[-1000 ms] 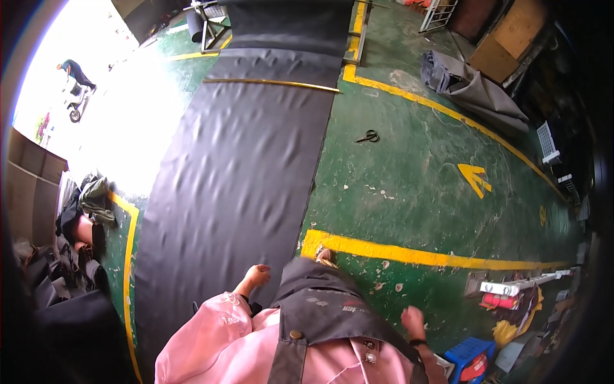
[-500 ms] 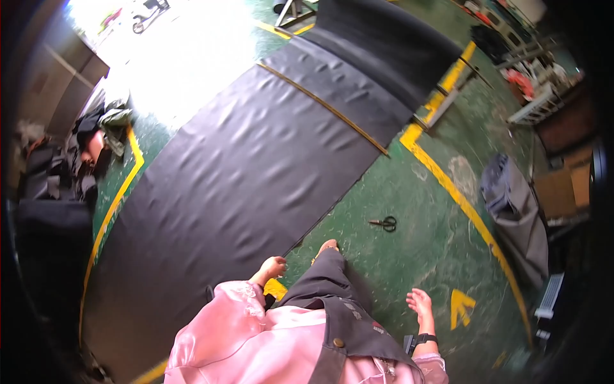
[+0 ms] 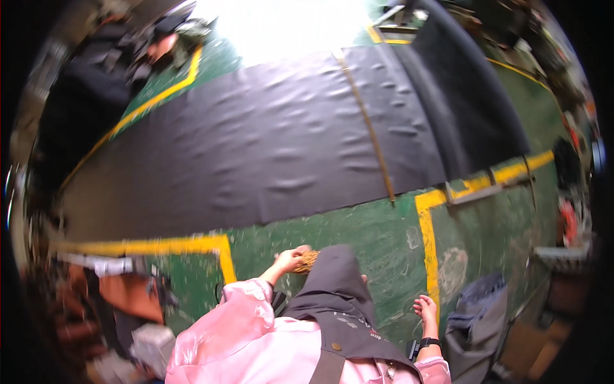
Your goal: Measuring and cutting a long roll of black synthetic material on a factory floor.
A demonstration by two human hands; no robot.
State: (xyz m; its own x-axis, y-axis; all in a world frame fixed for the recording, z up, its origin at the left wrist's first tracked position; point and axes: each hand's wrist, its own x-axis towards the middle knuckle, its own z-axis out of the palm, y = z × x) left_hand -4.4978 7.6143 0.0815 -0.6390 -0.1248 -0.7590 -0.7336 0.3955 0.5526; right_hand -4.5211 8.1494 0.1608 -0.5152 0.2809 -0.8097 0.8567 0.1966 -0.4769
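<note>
**Black sheet [image 3: 288, 141] stretches across green floor [image 3: 358, 233]**

Spread flat but rippled ahead of you, it carries a thin golden rod [image 3: 369, 125] laid crosswise. Your left hand [image 3: 289, 260] curls loosely near your foot [image 3: 309, 261]; whether it grips anything is unclear. Your right hand [image 3: 425, 308] hangs empty, fingers parted, near a yellow floor line [image 3: 427, 243].

Across the floor [image 3: 384, 237], from left toward right, a long sheet [image 3: 256, 147]. On it, near the right end, a bar [image 3: 367, 125] laid crosswise, near tip just past the sheet's near edge. Right of the bar, a raised length of sheeting [image 3: 467, 89]. Toward the floor's far left corner, a heap [image 3: 89, 89], with a floor line [image 3: 150, 105] between heap and sheet. Short of the sheet's near edge, left hand [image 3: 289, 261]; farther right, right hand [image 3: 424, 308], left of folded cloth [image 3: 476, 320].
</note>
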